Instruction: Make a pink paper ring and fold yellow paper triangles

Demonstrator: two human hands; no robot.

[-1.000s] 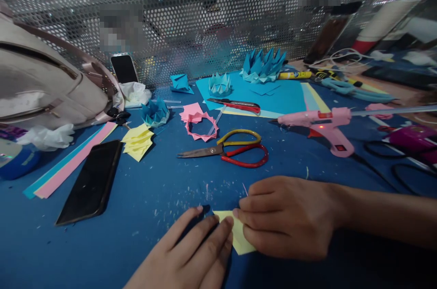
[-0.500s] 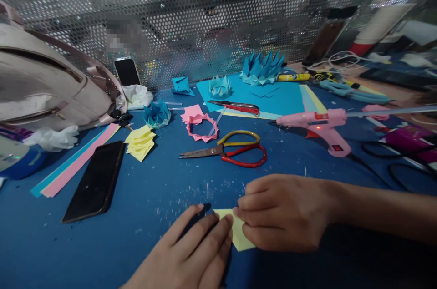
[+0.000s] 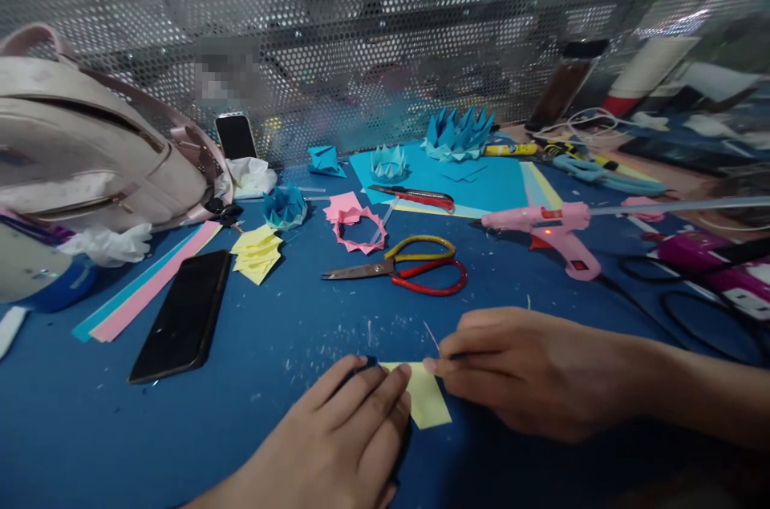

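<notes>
Right hand [image 3: 529,373] shifted right, baring more yellow paper [image 3: 430,401], toward near edge (indistinct) of blue table [image 3: 180,437]. Paper's left part hidden under left hand [image 3: 342,429], palm down. Right fingers curled at paper's upper-right corner. Neither grip discernible.

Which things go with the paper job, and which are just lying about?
Seem to belong:
yellow paper, at the left hand and right hand
stacked yellow pieces
pink paper ring
scissors
pink glue gun

Probably just lying about:
black phone
phone standing at the back
backpack
</notes>
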